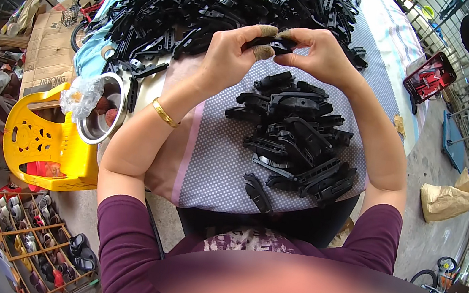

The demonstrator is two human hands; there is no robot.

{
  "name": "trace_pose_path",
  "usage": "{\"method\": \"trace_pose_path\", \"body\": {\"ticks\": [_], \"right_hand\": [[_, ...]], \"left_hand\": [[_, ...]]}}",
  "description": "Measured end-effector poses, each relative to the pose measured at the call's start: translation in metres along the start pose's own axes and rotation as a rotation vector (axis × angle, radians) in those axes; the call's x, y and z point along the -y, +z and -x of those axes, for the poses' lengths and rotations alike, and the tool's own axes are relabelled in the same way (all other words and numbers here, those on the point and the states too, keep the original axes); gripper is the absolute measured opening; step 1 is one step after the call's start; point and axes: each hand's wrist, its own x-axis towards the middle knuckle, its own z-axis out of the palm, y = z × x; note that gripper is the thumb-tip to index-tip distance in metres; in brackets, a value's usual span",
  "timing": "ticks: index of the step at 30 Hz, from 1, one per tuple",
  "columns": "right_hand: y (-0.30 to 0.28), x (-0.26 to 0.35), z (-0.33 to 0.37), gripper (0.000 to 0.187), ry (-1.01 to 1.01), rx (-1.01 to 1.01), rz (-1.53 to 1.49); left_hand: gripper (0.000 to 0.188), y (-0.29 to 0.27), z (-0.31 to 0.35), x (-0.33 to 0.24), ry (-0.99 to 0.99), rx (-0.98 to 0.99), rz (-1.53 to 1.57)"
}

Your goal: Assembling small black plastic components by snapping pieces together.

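Between my two hands, above the far part of the table, is a small black plastic part (pixel 272 44). My left hand (pixel 232 53) pinches its left end, with tan coverings on the thumb and a finger. My right hand (pixel 318 55) pinches the right end, and a tan covering shows at one fingertip. The fingers hide much of the part, so its exact kind is unclear. Below my hands lies a smaller heap of curved black plastic parts (pixel 301 138). Past them spreads a much larger pile of similar black pieces (pixel 206 7).
Dotted grey cloth (pixel 213 167) covers the table. A metal bowl (pixel 88 132) with a plastic bag and reddish round fruit stands by a yellow chair (pixel 55 145). At the right edge a phone (pixel 430 78) is propped up. A shoe rack (pixel 35 238) stands lower left.
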Motion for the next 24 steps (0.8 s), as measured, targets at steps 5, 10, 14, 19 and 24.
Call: {"method": "trace_pose_path", "body": {"ticks": [5,10,14,19,24], "right_hand": [[-0.003,-0.004,-0.001,0.029,-0.04,-0.033,0.057],[-0.054,-0.012,0.009,0.032,0.237,-0.046,-0.041],[-0.078,-0.045,0.021,0.039,0.411,0.038,0.758],[-0.07,-0.052,0.019,0.03,0.379,0.043,0.73],[-0.08,-0.036,0.016,0.034,0.382,-0.047,0.375]], "left_hand": [[0.037,0.0,0.0,-0.007,0.052,-0.041,0.041],[0.034,0.001,0.001,0.005,-0.128,0.086,0.033],[0.032,0.0,-0.001,0.014,-0.271,0.237,-0.132],[0.03,-0.003,-0.003,0.004,-0.391,0.474,-0.165],[0.033,0.004,-0.002,0.013,-0.367,0.274,-0.165]]}}
